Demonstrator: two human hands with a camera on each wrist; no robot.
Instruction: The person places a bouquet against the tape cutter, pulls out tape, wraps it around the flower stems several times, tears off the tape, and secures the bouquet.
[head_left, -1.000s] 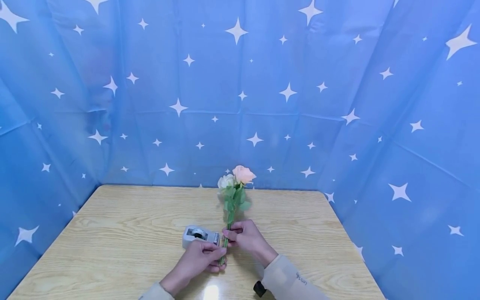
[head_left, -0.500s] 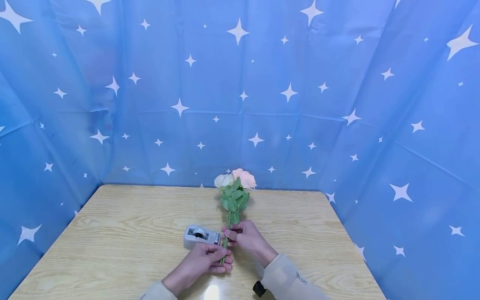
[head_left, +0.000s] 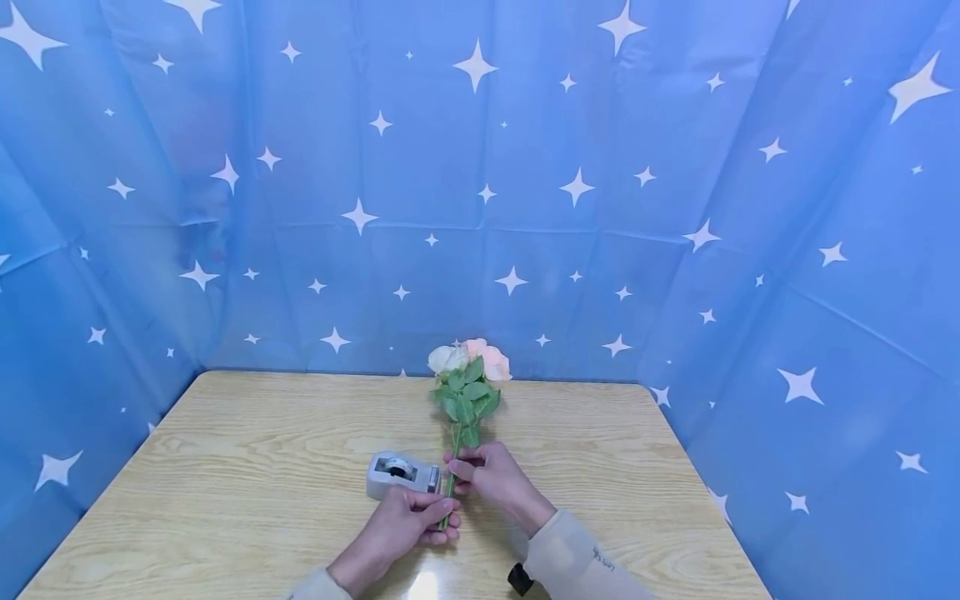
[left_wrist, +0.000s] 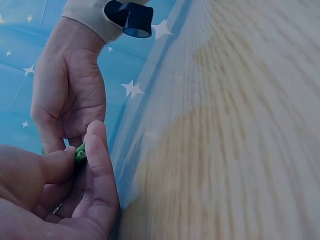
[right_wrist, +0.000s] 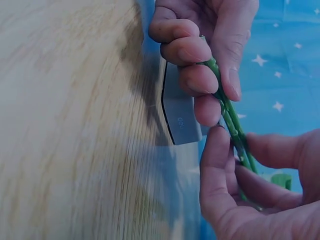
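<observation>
Two artificial roses, a white rose [head_left: 447,358] and a pink rose [head_left: 491,360], are held together with their green leaves [head_left: 468,396] below the blooms. My left hand [head_left: 401,521] pinches the low end of the bundled green stems [right_wrist: 232,122] between thumb and fingers. Higher up, just under the leaves, my right hand [head_left: 495,482] grips the same stems. In the left wrist view the cut stem ends [left_wrist: 80,153] show between the left thumb and fingers. Directly behind the left hand, a grey-white tape dispenser [head_left: 381,479] stands on the table.
A light wood-grain table [head_left: 225,475] lies under the hands. Behind it and at both sides hangs a blue curtain [head_left: 420,167] with white stars. A black wrist device [head_left: 519,578] sits by the right sleeve [head_left: 577,558].
The roses have turned about their stems; the white one shifted slightly left and the leaves now face me. The left fingers spread outward, then drew back a little. The right hand stayed nearly still.
</observation>
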